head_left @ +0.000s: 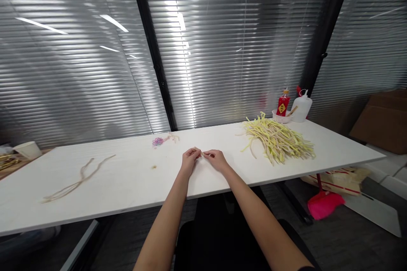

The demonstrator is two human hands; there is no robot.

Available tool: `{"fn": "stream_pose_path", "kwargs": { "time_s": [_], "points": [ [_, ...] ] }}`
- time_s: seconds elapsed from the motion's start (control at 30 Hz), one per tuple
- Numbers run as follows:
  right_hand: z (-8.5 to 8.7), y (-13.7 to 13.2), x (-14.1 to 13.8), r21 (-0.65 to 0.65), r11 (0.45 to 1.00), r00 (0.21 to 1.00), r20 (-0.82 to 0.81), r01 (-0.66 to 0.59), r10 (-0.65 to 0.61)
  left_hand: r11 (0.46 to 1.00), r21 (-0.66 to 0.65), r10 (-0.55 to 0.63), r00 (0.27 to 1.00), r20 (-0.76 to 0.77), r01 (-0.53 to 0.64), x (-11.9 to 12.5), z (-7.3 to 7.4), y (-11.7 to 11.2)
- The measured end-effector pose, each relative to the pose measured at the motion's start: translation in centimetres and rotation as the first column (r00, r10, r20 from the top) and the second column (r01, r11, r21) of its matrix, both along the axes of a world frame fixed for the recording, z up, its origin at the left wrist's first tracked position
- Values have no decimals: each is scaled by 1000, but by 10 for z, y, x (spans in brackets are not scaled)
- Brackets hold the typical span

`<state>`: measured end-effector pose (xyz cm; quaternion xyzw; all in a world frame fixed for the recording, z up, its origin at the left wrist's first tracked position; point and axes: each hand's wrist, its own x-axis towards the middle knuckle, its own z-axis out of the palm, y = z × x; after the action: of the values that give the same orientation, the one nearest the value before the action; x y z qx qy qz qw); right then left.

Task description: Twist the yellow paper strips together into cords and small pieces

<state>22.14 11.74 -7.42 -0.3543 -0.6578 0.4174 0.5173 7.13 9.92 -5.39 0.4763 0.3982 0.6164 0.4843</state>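
Note:
My left hand (190, 159) and my right hand (216, 159) meet over the white table (133, 178), fingertips pinched close together. Between them runs a small pale beige strip (202, 153), mostly covered by the fingers; it looks like a piece of cord. Both hands grip it. To the right lies a big pile of yellow and beige fuzzy cords (280, 139). A few loose beige cords (76, 184) rest on the left part of the table. Beyond my hands sits a small pink and purple bundle (158, 142) with pale strands.
At the back right stand a red bottle (282, 103), a pale bowl (279, 117) and a white squeeze bottle (302, 108). A paper cup (28, 150) is at the far left. Window blinds (216, 51) rise behind the table. A pink dustpan (324, 205) lies on the floor.

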Motion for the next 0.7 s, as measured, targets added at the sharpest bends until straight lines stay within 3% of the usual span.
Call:
{"fn": "stream_pose_path", "kwargs": {
  "time_s": [0.33, 0.53, 0.7],
  "points": [
    [3, -3, 1, 94, 994, 991, 117, 60, -71, 999, 4, 34, 998, -58, -34, 2, 1, -3],
    [-2, 1, 1, 25, 1000, 997, 70, -14, 12, 998, -23, 60, 998, 22, -60, 2, 2, -1],
    [-10, 10, -1, -87, 996, 998, -52, 32, -36, 988, -49, 150, 973, 174, -143, 0, -1, 5]
  ]
}}
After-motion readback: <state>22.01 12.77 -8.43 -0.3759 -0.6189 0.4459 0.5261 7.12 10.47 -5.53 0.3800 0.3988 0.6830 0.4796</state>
